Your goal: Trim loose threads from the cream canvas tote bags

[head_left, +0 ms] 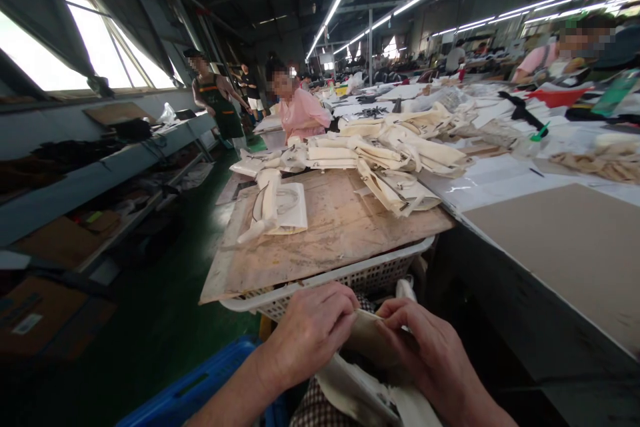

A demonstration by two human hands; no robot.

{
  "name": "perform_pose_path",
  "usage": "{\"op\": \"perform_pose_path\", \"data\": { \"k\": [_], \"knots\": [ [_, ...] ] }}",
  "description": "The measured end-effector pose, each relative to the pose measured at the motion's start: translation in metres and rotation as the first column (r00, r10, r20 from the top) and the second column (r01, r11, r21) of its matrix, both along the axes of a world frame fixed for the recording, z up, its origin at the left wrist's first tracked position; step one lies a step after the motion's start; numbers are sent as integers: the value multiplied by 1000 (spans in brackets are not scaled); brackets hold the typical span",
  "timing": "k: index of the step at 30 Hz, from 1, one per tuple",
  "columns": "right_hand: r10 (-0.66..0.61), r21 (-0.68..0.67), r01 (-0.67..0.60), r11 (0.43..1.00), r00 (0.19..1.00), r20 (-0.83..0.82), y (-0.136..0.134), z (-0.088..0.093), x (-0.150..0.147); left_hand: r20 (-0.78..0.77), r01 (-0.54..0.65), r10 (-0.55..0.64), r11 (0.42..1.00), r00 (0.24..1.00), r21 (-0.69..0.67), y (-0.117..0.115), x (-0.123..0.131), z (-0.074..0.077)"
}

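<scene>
Low in the head view, my left hand (313, 330) and my right hand (425, 347) both pinch a cream fabric piece (370, 340) held in my lap. Fingers of each hand are curled onto its folded edge. More of the cream cloth (360, 393) trails down below the hands. Just beyond them stands a white plastic basket (350, 277) topped by a stained board (330, 227) that carries one cream piece (280, 207).
A heap of cream fabric pieces (395, 153) lies at the board's far end. A long table (550, 247) with a brown sheet runs on the right. A blue crate (200, 387) sits at lower left. Shelving (100, 173) lines the left wall; people work farther back.
</scene>
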State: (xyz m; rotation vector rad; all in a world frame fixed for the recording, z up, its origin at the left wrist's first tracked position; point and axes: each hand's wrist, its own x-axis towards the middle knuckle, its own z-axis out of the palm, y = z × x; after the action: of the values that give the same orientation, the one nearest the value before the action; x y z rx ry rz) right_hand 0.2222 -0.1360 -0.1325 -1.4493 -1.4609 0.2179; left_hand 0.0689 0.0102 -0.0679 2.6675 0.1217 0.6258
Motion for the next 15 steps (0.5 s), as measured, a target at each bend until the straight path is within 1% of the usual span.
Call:
{"op": "perform_pose_path", "data": {
  "k": [4,9,11,13,14,15],
  "knots": [
    [-24,-17,24,1000,999,-47,-1,2,-2,12,-11,10,999,1000,30,-3,0,-1],
    [-54,-58,48,997,993,-104,1,3,-5,0,-21,21,1000,1000,7,-4,6,-3],
    [-105,-79,98,992,991,-80,2,1,-3,-2,-26,26,1000,1000,-7,-3,9,-3],
    [-188,-79,186,979,982,-26,4,-2,2,-6,-35,35,999,999,-20,-3,12,-3],
    [-207,-80,207,975,978,9,5,-4,6,-10,-41,40,999,999,-24,-2,13,-4],
    [-194,-87,197,977,980,48,7,-7,11,-18,-48,47,999,999,-25,-2,14,-4]
  ]
}}
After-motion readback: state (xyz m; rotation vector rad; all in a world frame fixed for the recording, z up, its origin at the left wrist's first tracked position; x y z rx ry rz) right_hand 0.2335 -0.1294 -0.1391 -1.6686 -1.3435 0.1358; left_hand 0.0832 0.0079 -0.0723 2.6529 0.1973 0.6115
